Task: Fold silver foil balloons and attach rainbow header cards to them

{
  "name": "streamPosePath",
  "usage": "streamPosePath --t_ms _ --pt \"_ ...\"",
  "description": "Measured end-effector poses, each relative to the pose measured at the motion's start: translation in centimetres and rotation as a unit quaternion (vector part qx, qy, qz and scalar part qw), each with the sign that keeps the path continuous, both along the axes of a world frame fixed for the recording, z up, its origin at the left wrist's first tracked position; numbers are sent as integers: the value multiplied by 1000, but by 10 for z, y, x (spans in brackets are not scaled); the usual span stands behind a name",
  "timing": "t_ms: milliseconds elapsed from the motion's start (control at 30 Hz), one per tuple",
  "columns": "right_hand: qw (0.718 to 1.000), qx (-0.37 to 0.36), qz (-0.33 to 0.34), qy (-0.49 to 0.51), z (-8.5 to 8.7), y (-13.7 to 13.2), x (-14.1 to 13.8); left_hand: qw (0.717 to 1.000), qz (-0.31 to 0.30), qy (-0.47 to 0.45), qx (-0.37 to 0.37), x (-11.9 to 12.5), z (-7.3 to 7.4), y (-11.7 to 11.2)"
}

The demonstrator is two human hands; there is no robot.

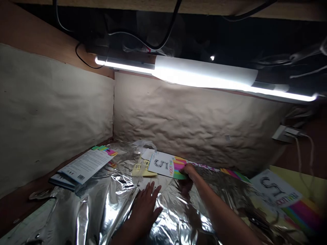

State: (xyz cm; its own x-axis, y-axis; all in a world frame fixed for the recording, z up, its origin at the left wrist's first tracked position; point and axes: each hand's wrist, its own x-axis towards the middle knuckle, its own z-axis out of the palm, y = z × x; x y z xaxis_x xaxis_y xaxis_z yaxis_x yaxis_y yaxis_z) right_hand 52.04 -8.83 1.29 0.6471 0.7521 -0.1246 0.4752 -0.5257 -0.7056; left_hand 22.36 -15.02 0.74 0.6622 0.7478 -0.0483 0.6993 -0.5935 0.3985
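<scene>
Left grip (144,212) held wide, pressed flat on silver foil balloon (114,207); right grip (187,173) held narrow, closed on corner of number-5 balloon card (160,165) | card laid beyond foil, beside yellow paper (143,169); second balloon card (274,189) placed at right; printed leaflets (84,166) stacked at left

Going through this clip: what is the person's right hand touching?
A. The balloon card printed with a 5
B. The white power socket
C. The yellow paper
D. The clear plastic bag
A. The right hand rests at the rainbow-striped edge of the balloon card printed with a 5.
</scene>
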Motion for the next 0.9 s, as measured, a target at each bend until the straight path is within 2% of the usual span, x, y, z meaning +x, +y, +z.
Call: streamPosePath --t_ms 100,167,233,300,367,433,500,533,567,600,667,767,833,900 --pt "998 32 0 50 14 -5 -7 999 -6 -24 24 -1 -9 1" --pt "994 79 22 71 29 -13 -10 997 -10 -66 37 -1 -15 2" --pt "986 136 55 83 47 -25 -10 988 3 -148 50 1 -19 5" --pt "974 190 90 86 66 -45 -9 959 49 -273 60 2 -16 10" --pt "961 233 123 85 81 -70 -11 899 119 -421 5 1 -7 15" --pt "939 282 183 75 89 -99 -16 808 175 -540 -158 -3 6 20" --pt "909 326 255 43 92 -125 -25 698 197 -585 -362 -10 18 24" --pt "895 342 287 17 92 -136 -29 653 208 -584 -434 -13 22 26" --pt "884 350 310 -12 90 -146 -33 621 219 -581 -478 -15 25 27" --pt "878 352 323 -41 88 -154 -36 602 229 -580 -499 -17 26 28" --pt "866 357 334 -100 80 -167 -39 588 248 -581 -504 -18 26 28" --pt "864 357 309 -177 67 -181 -36 595 188 -576 -528 -15 23 24" --pt "885 336 262 -187 59 -189 -33 607 137 -580 -525 -11 24 19" --pt "924 312 188 -118 54 -195 -32 622 111 -600 -491 -6 28 13"
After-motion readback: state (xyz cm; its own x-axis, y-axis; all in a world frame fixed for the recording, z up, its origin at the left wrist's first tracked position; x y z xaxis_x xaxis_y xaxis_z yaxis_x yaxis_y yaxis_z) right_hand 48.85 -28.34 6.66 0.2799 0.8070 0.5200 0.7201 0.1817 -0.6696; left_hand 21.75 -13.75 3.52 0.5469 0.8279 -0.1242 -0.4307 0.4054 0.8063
